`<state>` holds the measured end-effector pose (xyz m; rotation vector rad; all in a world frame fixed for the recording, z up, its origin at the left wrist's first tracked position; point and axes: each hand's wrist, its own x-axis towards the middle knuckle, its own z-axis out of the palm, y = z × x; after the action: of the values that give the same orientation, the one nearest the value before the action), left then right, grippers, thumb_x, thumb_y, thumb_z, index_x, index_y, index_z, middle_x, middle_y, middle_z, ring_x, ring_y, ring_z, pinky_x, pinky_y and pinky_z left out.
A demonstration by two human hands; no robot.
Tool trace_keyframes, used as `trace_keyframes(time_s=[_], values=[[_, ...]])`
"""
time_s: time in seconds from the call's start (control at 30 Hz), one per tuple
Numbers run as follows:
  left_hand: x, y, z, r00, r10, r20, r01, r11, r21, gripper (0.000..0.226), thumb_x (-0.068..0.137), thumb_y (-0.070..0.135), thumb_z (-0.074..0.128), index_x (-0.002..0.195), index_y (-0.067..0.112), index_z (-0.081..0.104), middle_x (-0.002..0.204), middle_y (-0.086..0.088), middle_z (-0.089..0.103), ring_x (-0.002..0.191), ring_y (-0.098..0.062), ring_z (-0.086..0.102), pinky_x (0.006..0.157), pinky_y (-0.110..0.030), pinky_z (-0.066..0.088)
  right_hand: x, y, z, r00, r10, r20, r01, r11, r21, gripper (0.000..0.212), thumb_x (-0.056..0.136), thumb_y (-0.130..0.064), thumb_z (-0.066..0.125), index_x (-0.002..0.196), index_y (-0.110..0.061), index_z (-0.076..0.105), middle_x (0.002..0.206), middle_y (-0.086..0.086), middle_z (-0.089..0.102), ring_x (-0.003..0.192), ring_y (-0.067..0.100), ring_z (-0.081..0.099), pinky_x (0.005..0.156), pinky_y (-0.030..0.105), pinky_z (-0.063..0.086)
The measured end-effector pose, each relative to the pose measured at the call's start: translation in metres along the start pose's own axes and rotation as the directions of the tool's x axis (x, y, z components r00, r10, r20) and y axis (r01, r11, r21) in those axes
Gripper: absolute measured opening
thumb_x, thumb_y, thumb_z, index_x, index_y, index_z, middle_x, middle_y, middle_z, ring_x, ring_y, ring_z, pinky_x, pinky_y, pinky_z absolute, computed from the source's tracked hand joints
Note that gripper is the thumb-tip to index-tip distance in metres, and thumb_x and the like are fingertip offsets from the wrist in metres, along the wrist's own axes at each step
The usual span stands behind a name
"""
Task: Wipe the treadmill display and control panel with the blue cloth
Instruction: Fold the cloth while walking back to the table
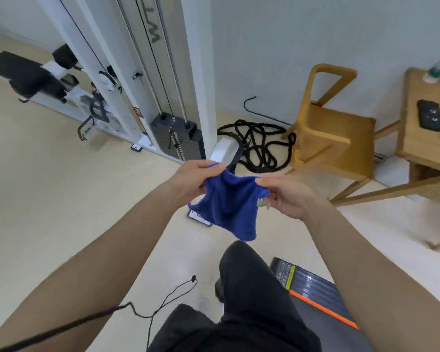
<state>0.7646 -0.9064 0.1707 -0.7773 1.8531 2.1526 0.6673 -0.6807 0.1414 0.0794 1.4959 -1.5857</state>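
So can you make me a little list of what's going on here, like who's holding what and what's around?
cloth: blue cloth, held up in the air, hanging down
left hand: pinches the cloth's top left corner
right hand: pinches the top right corner
treadmill: only a dark belt edge with an orange stripe shows, bottom right
display and panel: not in view
nearby: wooden chair, black rope on the floor

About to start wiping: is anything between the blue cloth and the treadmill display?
Cannot tell: both hands, left and right, hold the blue terry cloth over the floor, and the display is out of view. Only the treadmill's dark belt shows, lower right.
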Motion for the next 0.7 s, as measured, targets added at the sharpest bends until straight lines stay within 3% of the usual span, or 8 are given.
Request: trace_keyframes(time_s=[0.13,0.3,0.37,0.5,0.6,0.7], values=[[0.044,0.030,0.048,0.986,0.059,0.157,-0.074,0.993,0.093,0.012,0.093,0.015,0.069,0.103,0.014,0.076,0.095,-0.006,0.075,0.090,-0.019,0.068,0.091,-0.038,0.055,-0.005,-0.035,-0.006,0.988,0.037,-0.151,0.004,0.965,0.262,0.008,0.094,-0.013,0.068,0.091,-0.007,0.072,0.082,0.007,0.073,0.064,0.010,0.070,0.057,0.019,0.057],[0.095,0.061,0.123,0.934,0.193,0.302,-0.284,0.912,0.296,0.016,0.095,0.010,0.065,0.106,0.011,0.077,0.089,-0.003,0.076,0.079,-0.005,0.070,0.069,-0.018,0.053,0.002,-0.062,-0.058,0.951,0.032,-0.307,0.123,0.874,0.471,0.012,0.094,-0.015,0.068,0.100,-0.006,0.073,0.091,0.010,0.077,0.080,0.018,0.074,0.078,0.025,0.061],[0.119,0.073,0.155,0.903,0.243,0.354,-0.372,0.854,0.363,0.017,0.094,0.010,0.067,0.106,0.010,0.078,0.087,0.000,0.076,0.076,-0.002,0.069,0.067,-0.016,0.051,0.004,-0.072,-0.086,0.929,0.043,-0.367,0.177,0.821,0.543,0.017,0.094,-0.016,0.068,0.105,-0.004,0.072,0.095,0.011,0.077,0.085,0.019,0.074,0.084,0.026,0.060],[0.168,0.096,0.224,0.826,0.278,0.490,-0.542,0.631,0.555,0.032,0.077,0.028,0.084,0.108,0.022,0.076,0.097,0.006,0.070,0.085,-0.008,0.068,0.077,-0.026,0.056,-0.001,-0.097,-0.144,0.882,0.068,-0.466,0.274,0.730,0.626,0.013,0.096,-0.015,0.067,0.103,-0.004,0.071,0.087,0.008,0.078,0.073,0.014,0.074,0.062,0.022,0.060],[0.198,0.115,0.279,0.739,0.281,0.612,-0.665,0.447,0.598,0.039,0.076,0.032,0.084,0.112,0.024,0.071,0.103,0.011,0.065,0.087,-0.004,0.063,0.076,-0.023,0.054,-0.007,-0.112,-0.190,0.832,0.108,-0.544,0.336,0.682,0.649,0.020,0.095,-0.015,0.069,0.112,-0.004,0.069,0.104,0.012,0.076,0.088,0.021,0.074,0.069,0.028,0.061],[0.223,0.130,0.332,0.660,0.269,0.702,-0.737,0.412,0.535,0.026,0.083,0.023,0.079,0.108,0.024,0.072,0.099,0.008,0.066,0.086,-0.008,0.064,0.072,-0.025,0.054,-0.014,-0.122,-0.234,0.770,0.120,-0.627,0.447,0.599,0.664,0.033,0.092,-0.011,0.071,0.124,-0.004,0.063,0.113,0.017,0.074,0.097,0.028,0.075,0.074,0.034,0.062]])
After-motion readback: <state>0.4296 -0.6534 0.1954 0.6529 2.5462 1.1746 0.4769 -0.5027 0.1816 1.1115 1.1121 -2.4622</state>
